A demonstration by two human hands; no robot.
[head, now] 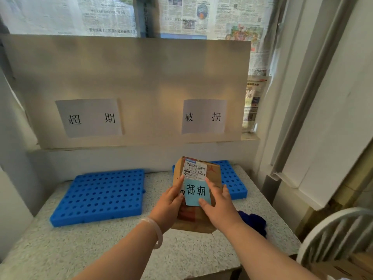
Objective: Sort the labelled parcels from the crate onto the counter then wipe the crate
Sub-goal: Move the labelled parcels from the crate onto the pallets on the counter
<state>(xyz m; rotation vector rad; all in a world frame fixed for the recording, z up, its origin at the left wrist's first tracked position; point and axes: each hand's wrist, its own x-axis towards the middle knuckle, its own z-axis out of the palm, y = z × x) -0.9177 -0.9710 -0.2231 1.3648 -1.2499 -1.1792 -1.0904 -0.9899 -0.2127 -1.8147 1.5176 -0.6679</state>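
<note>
I hold a brown cardboard parcel (215, 174) upright above the speckled counter (101, 245). It carries a white barcode label and a light-blue note (195, 191) reading 超期. My left hand (168, 209) grips its left edge and my right hand (219, 209) grips its right side, thumb on the note. A blue perforated mat (99, 197) lies on the left of the counter under a paper sign (89, 117) reading 超期. A second blue mat (232, 180) lies at the right, partly hidden by the parcel, under a sign (203, 116) reading 破损. The crate is out of view.
A dark blue cloth (253, 222) lies on the counter's right side, behind my right wrist. A white chair back (335, 229) stands at the lower right. A board (129, 77) leans against the newspaper-covered window behind the counter.
</note>
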